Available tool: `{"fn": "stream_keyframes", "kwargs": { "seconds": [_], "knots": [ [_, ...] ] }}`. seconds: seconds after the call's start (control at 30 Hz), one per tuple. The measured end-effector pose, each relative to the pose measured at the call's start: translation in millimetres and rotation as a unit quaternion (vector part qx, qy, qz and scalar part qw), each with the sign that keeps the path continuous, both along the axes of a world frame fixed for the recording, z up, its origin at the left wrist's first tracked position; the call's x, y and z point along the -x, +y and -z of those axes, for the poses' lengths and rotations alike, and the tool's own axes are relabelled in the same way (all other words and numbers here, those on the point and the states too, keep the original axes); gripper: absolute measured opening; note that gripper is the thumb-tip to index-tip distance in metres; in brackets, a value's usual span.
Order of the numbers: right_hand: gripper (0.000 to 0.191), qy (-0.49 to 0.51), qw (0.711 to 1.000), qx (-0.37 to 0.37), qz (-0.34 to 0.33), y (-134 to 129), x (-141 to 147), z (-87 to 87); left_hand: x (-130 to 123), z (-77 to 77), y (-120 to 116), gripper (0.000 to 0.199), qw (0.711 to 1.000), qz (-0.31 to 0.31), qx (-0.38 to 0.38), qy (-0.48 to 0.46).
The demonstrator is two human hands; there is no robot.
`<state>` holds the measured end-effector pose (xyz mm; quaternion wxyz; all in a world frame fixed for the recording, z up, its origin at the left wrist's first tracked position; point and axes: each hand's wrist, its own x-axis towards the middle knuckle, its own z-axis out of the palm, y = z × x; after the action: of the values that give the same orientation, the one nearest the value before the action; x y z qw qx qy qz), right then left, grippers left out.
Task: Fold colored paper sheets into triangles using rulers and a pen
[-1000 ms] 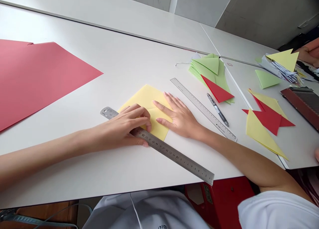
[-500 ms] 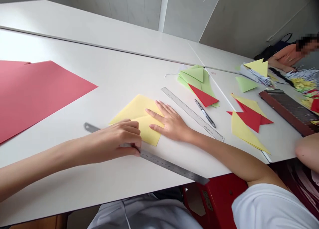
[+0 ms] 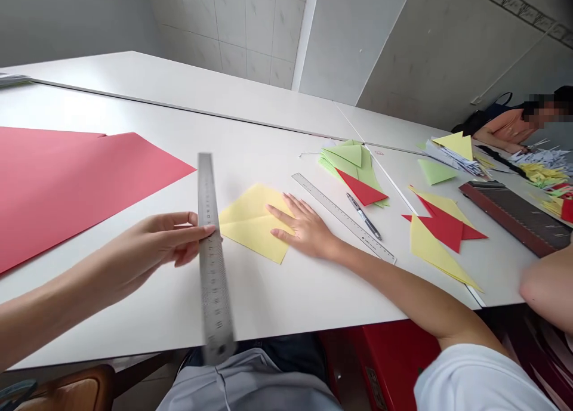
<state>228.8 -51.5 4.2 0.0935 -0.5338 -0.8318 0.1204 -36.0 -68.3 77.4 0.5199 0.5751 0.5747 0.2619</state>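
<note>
My left hand (image 3: 165, 238) grips a metal ruler (image 3: 210, 199) near its middle, thumb on the face. The ruler is raised off the table and points away from me, its holed end near my lap. To its right lies a sheet of yellow paper (image 3: 253, 223) with a crease across it. My right hand (image 3: 307, 226) rests flat on the right part of this sheet, fingers spread. Just beyond that hand is a clear plastic ruler (image 3: 340, 214), with a pen (image 3: 363, 216) beside it.
A large red sheet (image 3: 80, 190) covers the table's left side. Green folded papers (image 3: 342, 157), a red triangle (image 3: 362, 187) and yellow and red pieces (image 3: 441, 229) lie to the right. Farther right are a dark paper trimmer (image 3: 514, 214), paper strips and another person (image 3: 504, 127).
My left hand has lifted the metal ruler from the yellow paper's near edge, moved left and turned it lengthwise. My right hand stays on the paper. The view has tilted up slightly.
</note>
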Motion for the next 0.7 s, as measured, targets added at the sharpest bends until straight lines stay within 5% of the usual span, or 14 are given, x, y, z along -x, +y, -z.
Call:
{"fn": "stream_keyframes", "kwargs": {
  "seconds": [0.3, 0.7],
  "knots": [
    [0.062, -0.011, 1.0, -0.011, 0.006, -1.2, -1.0, 7.3, -27.3, 26.6, -36.7, 0.029, 0.962, 0.003, 0.234, -0.143],
    [0.059, -0.018, 1.0, -0.022, -0.003, -5.4, 0.6, 6.8, -60.0, 28.1, -43.0, 0.018, 0.928, 0.035, 0.299, -0.221]
  ]
}}
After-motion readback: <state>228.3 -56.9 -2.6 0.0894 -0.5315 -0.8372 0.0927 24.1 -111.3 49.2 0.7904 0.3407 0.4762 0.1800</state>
